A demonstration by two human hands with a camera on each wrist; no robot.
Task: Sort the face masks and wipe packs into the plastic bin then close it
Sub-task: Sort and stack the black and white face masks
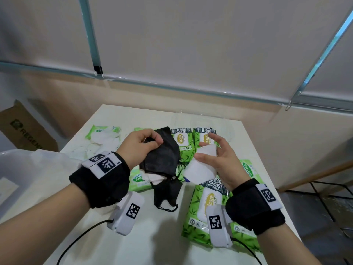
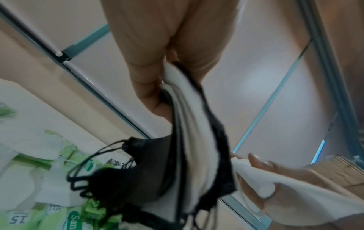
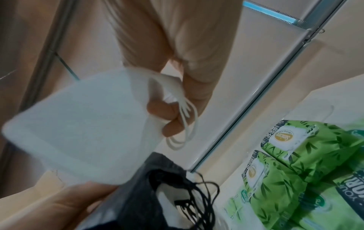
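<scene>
My left hand (image 1: 141, 144) grips a stack of black and white face masks (image 1: 162, 159) above the table; the left wrist view shows the stack's layered edges (image 2: 193, 140) pinched between thumb and fingers. My right hand (image 1: 215, 155) holds a single white mask (image 1: 200, 169) just right of the stack, its ear loops (image 3: 185, 124) hanging over the fingers. Another black mask (image 1: 166, 194) lies on the table below. Green wipe packs (image 1: 202, 207) lie around, with two (image 1: 183, 142) standing behind the hands. The translucent plastic bin (image 1: 23, 173) sits at the left.
More white masks (image 1: 103, 144) and a small wipe pack (image 1: 99, 131) lie at the table's far left. A clear lid (image 1: 200, 119) rests at the far edge. A cardboard box (image 1: 24, 129) stands on the floor to the left, a black metal frame (image 1: 324, 199) to the right.
</scene>
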